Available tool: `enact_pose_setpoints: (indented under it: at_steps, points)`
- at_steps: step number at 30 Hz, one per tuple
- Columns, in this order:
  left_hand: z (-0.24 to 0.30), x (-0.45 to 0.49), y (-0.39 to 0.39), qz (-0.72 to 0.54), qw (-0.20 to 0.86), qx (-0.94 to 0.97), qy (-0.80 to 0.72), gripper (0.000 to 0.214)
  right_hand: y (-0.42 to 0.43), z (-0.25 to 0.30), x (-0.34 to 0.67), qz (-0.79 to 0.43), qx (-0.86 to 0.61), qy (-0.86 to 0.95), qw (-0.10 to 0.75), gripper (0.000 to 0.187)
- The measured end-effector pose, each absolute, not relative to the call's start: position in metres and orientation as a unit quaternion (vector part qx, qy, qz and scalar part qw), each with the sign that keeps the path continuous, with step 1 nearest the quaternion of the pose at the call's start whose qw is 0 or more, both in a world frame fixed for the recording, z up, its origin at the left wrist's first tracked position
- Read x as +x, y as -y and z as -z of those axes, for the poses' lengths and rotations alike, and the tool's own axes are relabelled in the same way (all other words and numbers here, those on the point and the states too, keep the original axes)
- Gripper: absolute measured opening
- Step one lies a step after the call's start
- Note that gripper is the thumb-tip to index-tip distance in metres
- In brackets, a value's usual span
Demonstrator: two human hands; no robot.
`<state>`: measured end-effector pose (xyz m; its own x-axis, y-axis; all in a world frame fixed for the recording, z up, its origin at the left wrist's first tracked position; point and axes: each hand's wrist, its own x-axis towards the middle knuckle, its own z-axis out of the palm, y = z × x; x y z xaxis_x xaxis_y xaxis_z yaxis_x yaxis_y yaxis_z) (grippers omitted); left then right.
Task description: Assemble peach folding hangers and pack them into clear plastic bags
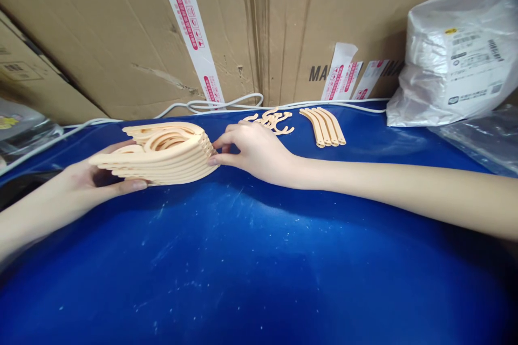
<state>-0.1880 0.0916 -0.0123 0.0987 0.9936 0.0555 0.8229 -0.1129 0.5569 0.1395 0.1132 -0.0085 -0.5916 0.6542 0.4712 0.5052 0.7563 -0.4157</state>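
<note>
A stack of beige, curved plastic pieces (178,164), layered flat on one another with a rounded opening in the top, sits over the blue surface left of centre. My left hand (87,175) grips its left end, thumb along the near side and fingers mostly hidden behind. At the stack's right end, my right hand (253,151) pinches the layered edges between thumb and fingers. Just behind that hand lie small beige hook-shaped pieces (283,130), partly covered by it. Several beige curved arms (324,126) lie side by side farther right.
A blue tabletop (259,259) spreads under everything. Large cardboard boxes (133,38) stand along the back, with a white cable (226,101) at their foot. A white plastic parcel (453,54) stands at the back right, and clear plastic packaging (24,129) lies at the left.
</note>
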Motion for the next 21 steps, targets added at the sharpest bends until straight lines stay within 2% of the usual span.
enact_pose_setpoints:
  at_steps: [7, 15, 21]
  points:
    - [0.011, -0.183, -0.089, -0.252, 0.209, 0.695, -0.641, 0.100, -0.112, 0.008, 0.139, -0.121, -0.339, 0.880, 0.309, 0.022]
    - [0.012, -0.192, -0.094, -0.240, 0.171, 0.714, -0.635, 0.090, -0.110, 0.008, 0.140, -0.126, -0.352, 0.872, 0.316, 0.023]
    - [0.010, -0.186, -0.095, -0.239, 0.165, 0.712, -0.639, 0.094, -0.111, 0.012, 0.141, -0.160, -0.347, 0.861, 0.335, 0.022]
